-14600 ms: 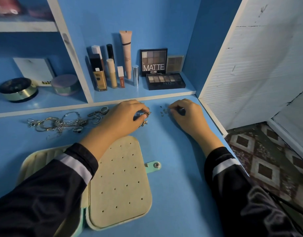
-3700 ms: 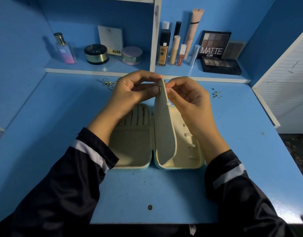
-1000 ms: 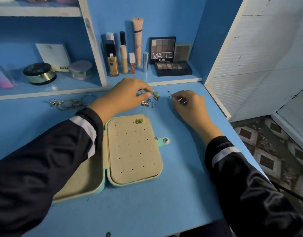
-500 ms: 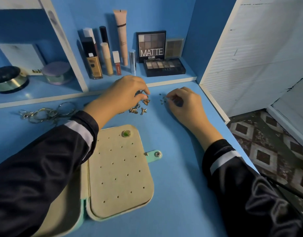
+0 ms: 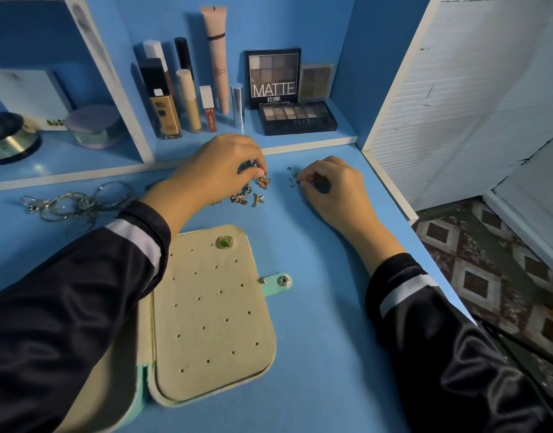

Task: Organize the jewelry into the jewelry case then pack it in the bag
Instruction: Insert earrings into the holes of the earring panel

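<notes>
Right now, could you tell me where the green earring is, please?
In the head view, left of centre, the green earring sits at the top of the perforated panel, just below the loose gold earrings.

left hand pinches gold earring | right hand at tiny studs, grip unclear
</notes>
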Action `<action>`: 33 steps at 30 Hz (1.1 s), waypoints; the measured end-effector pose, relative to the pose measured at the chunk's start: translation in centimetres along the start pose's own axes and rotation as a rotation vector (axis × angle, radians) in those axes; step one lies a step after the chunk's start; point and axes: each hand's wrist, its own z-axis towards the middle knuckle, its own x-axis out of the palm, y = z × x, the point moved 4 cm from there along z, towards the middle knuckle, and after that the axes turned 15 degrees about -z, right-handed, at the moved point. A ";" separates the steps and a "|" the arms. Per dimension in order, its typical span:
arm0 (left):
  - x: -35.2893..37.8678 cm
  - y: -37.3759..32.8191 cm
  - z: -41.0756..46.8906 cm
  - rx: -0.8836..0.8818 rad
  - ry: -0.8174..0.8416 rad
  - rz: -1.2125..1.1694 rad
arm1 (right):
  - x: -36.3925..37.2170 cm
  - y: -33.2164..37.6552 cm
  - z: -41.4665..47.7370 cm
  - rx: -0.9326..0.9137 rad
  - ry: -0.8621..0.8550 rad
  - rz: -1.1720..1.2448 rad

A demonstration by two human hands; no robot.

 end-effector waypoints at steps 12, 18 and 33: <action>-0.4 -1.0 -0.8 0.008 -0.100 -0.042 | 0.2 0.3 0.1 0.003 0.037 -0.002; -0.3 -1.0 -1.0 0.010 -0.071 -0.142 | 0.1 0.6 0.2 0.000 0.056 0.017; -0.6 -1.5 -1.3 -0.160 -0.136 -0.405 | -0.1 0.8 0.2 0.035 0.083 0.036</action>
